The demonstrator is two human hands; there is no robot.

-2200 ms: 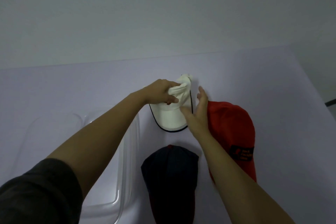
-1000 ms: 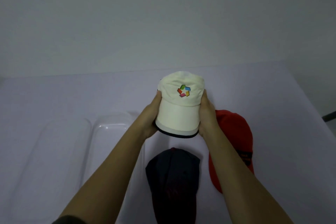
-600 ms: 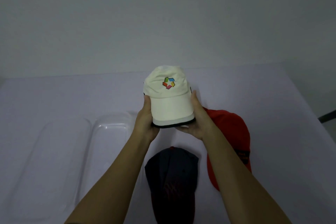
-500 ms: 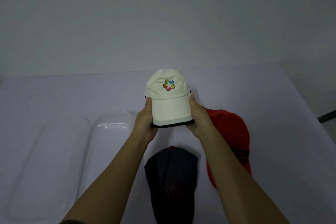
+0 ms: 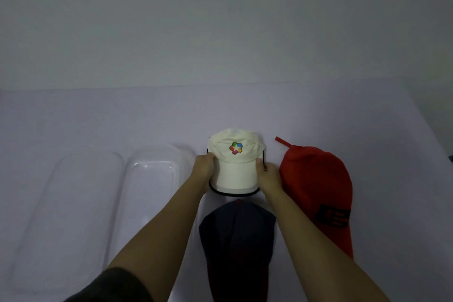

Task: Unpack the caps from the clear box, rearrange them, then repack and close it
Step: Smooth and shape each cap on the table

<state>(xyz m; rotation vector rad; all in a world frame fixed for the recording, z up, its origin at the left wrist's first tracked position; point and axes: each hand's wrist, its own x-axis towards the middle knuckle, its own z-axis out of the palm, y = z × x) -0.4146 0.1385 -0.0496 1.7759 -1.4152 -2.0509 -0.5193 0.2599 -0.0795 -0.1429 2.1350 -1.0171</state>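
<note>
A cream cap with a coloured logo and a dark-edged brim is held at the middle of the table, brim toward me. My left hand grips its left side and my right hand grips its right side. A dark navy cap lies on the table just in front of it, partly under my arms. A red cap with a dark patch lies to the right. The clear box sits empty to the left of my left arm, with its clear lid beside it.
The white table runs back to a plain grey wall. The table's right edge slants down at the far right.
The cream cap was unfolded and lifted with both hands, logo facing me, and has now come down lower toward the table between the box and the red cap.
</note>
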